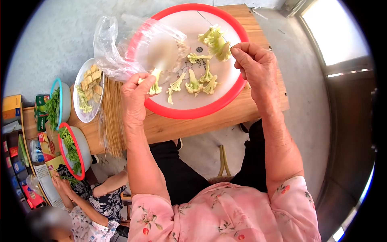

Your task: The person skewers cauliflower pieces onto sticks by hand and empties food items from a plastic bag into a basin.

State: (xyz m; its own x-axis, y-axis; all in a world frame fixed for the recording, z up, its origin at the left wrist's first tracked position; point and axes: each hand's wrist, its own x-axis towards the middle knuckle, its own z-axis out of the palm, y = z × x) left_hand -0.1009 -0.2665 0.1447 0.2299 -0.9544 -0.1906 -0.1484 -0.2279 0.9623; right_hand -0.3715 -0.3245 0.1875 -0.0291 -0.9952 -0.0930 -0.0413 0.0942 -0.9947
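My right hand [256,62] pinches the end of a thin skewer [204,18] over the right side of a red-rimmed white basin [193,114]. Several pale green cauliflower pieces [217,43] are threaded on that skewer, and its far tip sticks out past them. Between the fingers of my left hand [135,94] is a single cauliflower floret [155,82], held above the basin's left edge. More loose cauliflower florets [194,84] lie on the basin's bottom. A clear plastic bag [117,50] drapes over the basin's left rim; its contents are blurred.
Left of the basin, a bundle of bare skewers [111,117] lies on the wooden table [161,131], beside a white oval dish [79,115] of yellowish pieces. Farther left are two bowls of greens [52,107]. Another person [94,207] sits at lower left, hands near greens.
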